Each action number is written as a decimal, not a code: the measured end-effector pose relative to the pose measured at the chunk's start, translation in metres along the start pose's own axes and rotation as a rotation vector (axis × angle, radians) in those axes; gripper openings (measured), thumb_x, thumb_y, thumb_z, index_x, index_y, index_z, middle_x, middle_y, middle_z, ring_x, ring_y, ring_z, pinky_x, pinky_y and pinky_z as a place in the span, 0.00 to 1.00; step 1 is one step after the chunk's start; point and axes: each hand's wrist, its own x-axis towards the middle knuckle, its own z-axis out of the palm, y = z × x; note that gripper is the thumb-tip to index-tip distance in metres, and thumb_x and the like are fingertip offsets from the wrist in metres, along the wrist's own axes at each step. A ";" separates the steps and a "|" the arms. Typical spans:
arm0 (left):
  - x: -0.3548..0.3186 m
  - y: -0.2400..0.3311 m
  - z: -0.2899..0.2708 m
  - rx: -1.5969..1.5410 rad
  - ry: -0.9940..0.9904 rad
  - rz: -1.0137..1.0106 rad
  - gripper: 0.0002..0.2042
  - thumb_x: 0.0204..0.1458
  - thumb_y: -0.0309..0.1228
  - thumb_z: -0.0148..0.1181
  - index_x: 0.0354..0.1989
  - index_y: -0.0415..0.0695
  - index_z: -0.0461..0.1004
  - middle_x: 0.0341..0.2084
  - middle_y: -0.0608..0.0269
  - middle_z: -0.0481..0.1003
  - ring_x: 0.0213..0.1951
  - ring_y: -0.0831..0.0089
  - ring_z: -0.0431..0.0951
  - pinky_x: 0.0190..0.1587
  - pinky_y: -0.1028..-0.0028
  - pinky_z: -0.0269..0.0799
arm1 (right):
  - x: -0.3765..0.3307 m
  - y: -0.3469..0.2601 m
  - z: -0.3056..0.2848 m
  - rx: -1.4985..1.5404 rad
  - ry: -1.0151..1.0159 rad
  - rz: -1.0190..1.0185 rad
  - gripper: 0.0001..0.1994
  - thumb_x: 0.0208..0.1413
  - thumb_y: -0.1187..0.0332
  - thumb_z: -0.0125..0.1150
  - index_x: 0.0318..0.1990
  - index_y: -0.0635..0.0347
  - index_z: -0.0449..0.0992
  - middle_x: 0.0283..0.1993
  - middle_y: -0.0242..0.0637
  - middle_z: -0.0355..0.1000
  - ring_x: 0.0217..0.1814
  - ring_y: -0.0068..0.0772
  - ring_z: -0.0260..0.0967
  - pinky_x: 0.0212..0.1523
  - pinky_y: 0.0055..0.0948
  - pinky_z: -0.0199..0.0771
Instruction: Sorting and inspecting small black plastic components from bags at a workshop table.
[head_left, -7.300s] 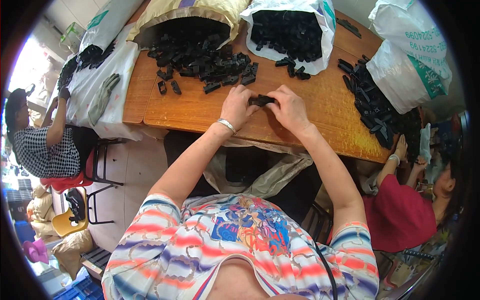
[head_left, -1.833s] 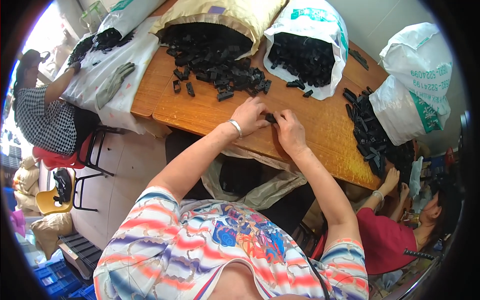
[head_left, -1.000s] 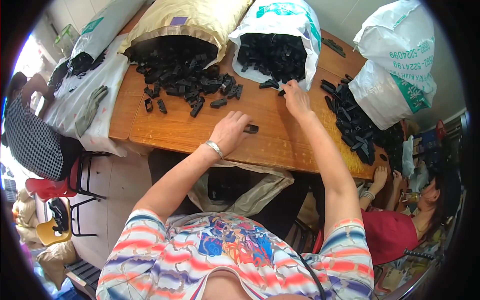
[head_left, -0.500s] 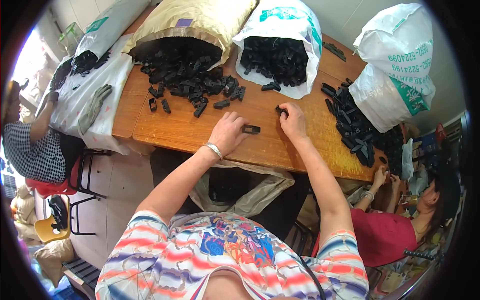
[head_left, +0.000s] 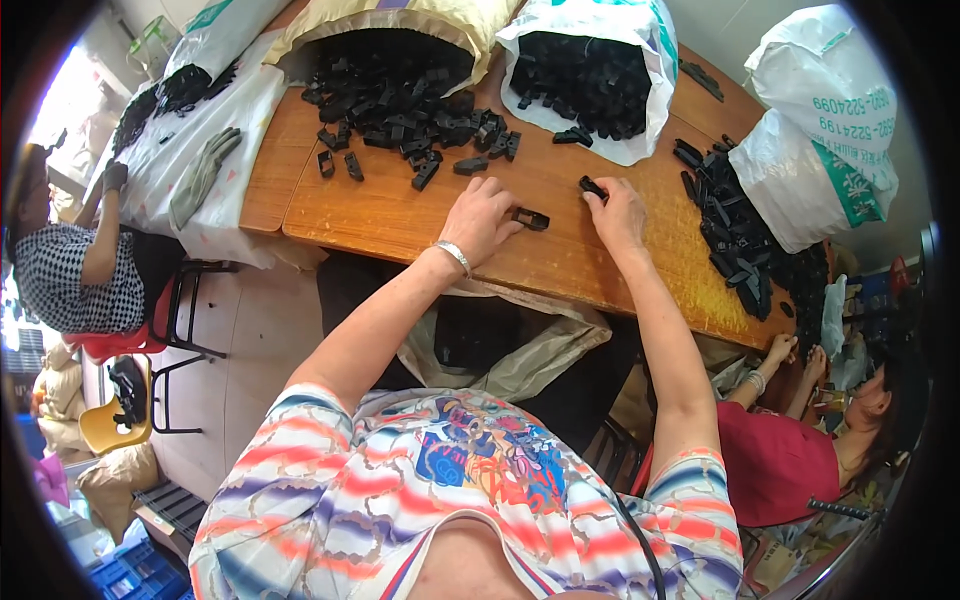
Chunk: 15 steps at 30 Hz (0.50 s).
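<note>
My left hand (head_left: 480,222) is closed at the fingertips on a black plastic frame (head_left: 533,219) with a rectangular opening. The frame is held low over the wooden table (head_left: 400,222). To the right, my right hand (head_left: 618,212) pinches a small dark piece (head_left: 591,186) between thumb and fingers, its shape partly covered. The two hands are apart, with bare wood between them. Beyond my left hand, loose black plastic parts (head_left: 400,135) spill from a tan sack (head_left: 385,20). A white sack (head_left: 655,95) beside it gapes over more small black parts (head_left: 575,85).
At the right of the table lies a heap of long black pieces (head_left: 725,215) beside a white sack (head_left: 795,190). A person in red (head_left: 775,460) works at the right corner. Another in checks (head_left: 85,280) sits left, near a grey glove (head_left: 205,175). An open sack (head_left: 550,345) hangs below the edge.
The view has tilted, so the table and sacks sit higher and further right. Both hands keep their pieces, and the distance between them is much the same.
</note>
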 end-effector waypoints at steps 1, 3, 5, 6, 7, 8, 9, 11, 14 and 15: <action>-0.001 -0.002 -0.001 0.004 0.001 -0.009 0.12 0.43 0.26 0.68 0.37 0.41 0.76 0.36 0.56 0.72 0.44 0.55 0.70 0.47 0.63 0.70 | -0.003 -0.017 -0.006 0.147 -0.038 -0.038 0.11 0.47 0.68 0.68 0.38 0.59 0.79 0.36 0.43 0.73 0.39 0.48 0.72 0.40 0.40 0.73; -0.002 -0.002 -0.002 0.008 -0.005 -0.019 0.12 0.42 0.26 0.68 0.37 0.42 0.77 0.35 0.57 0.72 0.44 0.55 0.70 0.47 0.63 0.70 | -0.014 -0.044 -0.014 0.279 -0.033 -0.188 0.10 0.47 0.69 0.68 0.38 0.58 0.80 0.35 0.40 0.73 0.36 0.45 0.74 0.37 0.38 0.74; -0.003 -0.004 -0.002 0.008 -0.003 -0.020 0.12 0.42 0.26 0.69 0.37 0.42 0.77 0.35 0.57 0.72 0.44 0.55 0.70 0.47 0.63 0.70 | -0.027 -0.066 -0.017 0.358 -0.131 -0.187 0.10 0.46 0.69 0.69 0.37 0.57 0.80 0.35 0.37 0.73 0.36 0.43 0.74 0.37 0.37 0.74; -0.002 -0.003 -0.001 0.005 -0.003 -0.014 0.12 0.42 0.26 0.69 0.37 0.42 0.77 0.35 0.57 0.72 0.43 0.55 0.70 0.47 0.63 0.70 | -0.032 -0.071 -0.017 0.358 -0.146 -0.176 0.10 0.45 0.70 0.70 0.37 0.57 0.81 0.34 0.36 0.73 0.35 0.41 0.74 0.36 0.36 0.74; -0.002 -0.002 -0.001 0.003 -0.005 -0.014 0.12 0.42 0.26 0.69 0.37 0.42 0.77 0.35 0.57 0.72 0.43 0.55 0.70 0.47 0.63 0.70 | -0.034 -0.070 -0.015 0.357 -0.147 -0.174 0.10 0.45 0.70 0.70 0.37 0.57 0.81 0.34 0.36 0.73 0.35 0.41 0.74 0.36 0.36 0.74; -0.002 -0.001 -0.001 0.003 -0.011 -0.015 0.12 0.42 0.26 0.69 0.37 0.42 0.77 0.35 0.57 0.72 0.43 0.55 0.70 0.47 0.64 0.70 | -0.036 -0.068 -0.011 0.341 -0.140 -0.183 0.10 0.45 0.69 0.70 0.36 0.57 0.81 0.33 0.36 0.73 0.35 0.41 0.74 0.35 0.35 0.74; -0.002 -0.001 -0.001 0.005 -0.015 -0.017 0.12 0.41 0.27 0.69 0.37 0.42 0.78 0.36 0.56 0.72 0.43 0.55 0.70 0.48 0.64 0.70 | -0.036 -0.068 -0.008 0.325 -0.132 -0.195 0.10 0.44 0.69 0.71 0.36 0.57 0.81 0.33 0.36 0.73 0.34 0.40 0.74 0.35 0.35 0.73; -0.002 -0.001 0.000 0.004 -0.015 -0.017 0.12 0.41 0.27 0.69 0.36 0.42 0.78 0.35 0.57 0.72 0.43 0.56 0.70 0.48 0.64 0.70 | -0.037 -0.069 -0.008 0.319 -0.155 -0.187 0.10 0.44 0.70 0.71 0.37 0.56 0.81 0.33 0.36 0.72 0.35 0.40 0.74 0.35 0.35 0.74; -0.003 -0.003 0.000 0.008 -0.014 -0.016 0.12 0.41 0.27 0.69 0.36 0.42 0.78 0.35 0.57 0.72 0.43 0.55 0.70 0.47 0.64 0.70 | -0.041 -0.073 -0.009 0.235 -0.138 -0.281 0.11 0.45 0.71 0.69 0.38 0.56 0.80 0.34 0.36 0.70 0.36 0.40 0.73 0.35 0.34 0.74; -0.003 -0.002 0.000 0.013 -0.017 -0.012 0.12 0.41 0.27 0.69 0.36 0.43 0.78 0.34 0.57 0.72 0.42 0.55 0.70 0.47 0.63 0.70 | -0.043 -0.074 -0.009 0.158 -0.094 -0.377 0.12 0.46 0.72 0.67 0.40 0.56 0.80 0.34 0.37 0.70 0.37 0.41 0.72 0.36 0.34 0.74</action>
